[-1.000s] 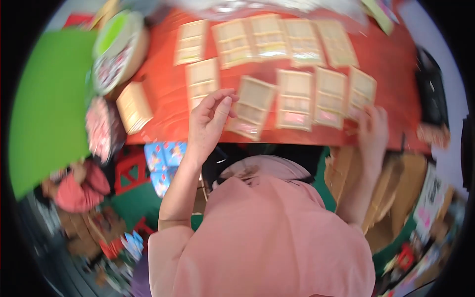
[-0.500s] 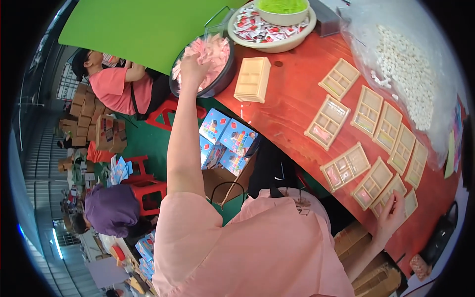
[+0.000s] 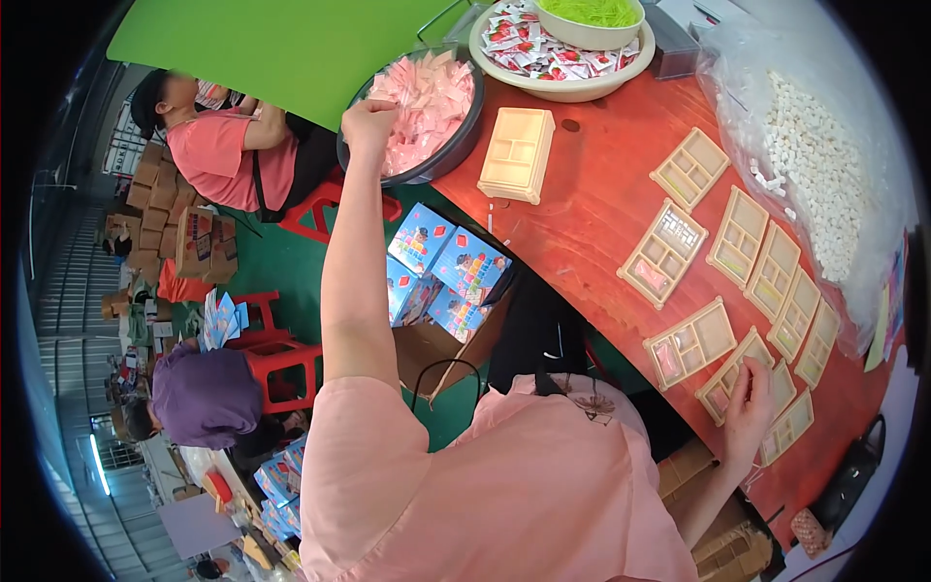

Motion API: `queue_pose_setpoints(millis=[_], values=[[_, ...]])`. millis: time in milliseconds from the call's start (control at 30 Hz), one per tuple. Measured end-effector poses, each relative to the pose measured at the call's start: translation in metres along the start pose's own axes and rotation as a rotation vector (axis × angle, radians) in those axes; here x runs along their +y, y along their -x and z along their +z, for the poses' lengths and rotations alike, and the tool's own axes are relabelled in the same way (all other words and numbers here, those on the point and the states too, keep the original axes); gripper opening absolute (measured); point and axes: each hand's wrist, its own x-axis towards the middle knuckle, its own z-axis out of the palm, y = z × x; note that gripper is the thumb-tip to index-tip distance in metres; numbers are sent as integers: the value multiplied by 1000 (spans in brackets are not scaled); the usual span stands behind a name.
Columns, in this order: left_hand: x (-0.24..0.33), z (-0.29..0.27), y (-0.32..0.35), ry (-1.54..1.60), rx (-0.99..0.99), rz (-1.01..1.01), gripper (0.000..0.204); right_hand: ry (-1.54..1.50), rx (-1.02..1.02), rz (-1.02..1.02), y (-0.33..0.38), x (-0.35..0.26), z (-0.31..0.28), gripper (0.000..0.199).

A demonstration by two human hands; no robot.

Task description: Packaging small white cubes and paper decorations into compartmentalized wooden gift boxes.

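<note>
Left hand in the pink sachets, upper centre

Fingers pinched on sachets, though loosely gathered ones could spill; right hand fingers curl on a compartment tray, lower right.

Left hand stretched out over dark basin, fingers in among pink sachets. Right hand resting on cream compartment tray at near edge of red table. Stack of cream trays just beside basin; more trays laid in rows.

Bag of white pieces at table edge, white bowl of red-printed sachets, blue printed boxes in carton below
</note>
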Motion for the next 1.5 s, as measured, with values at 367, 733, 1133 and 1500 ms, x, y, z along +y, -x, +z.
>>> queue_pose_setpoints(millis=[367, 733, 1133, 1500], values=[[30, -6, 47, 33, -403, -111, 33, -16, -62, -28, -17, -24, 13, 13], [17, -32, 35, 690, -223, -280, 19, -32, -34, -87, -19, -24, 9, 12], [181, 106, 194, 1527, -1145, -522, 9, -1064, -147, 211, -117, -93, 86, 21], [213, 150, 243, 1476, -1027, -744, 7, -669, 47, 236, -153, -44, 93, 22]])
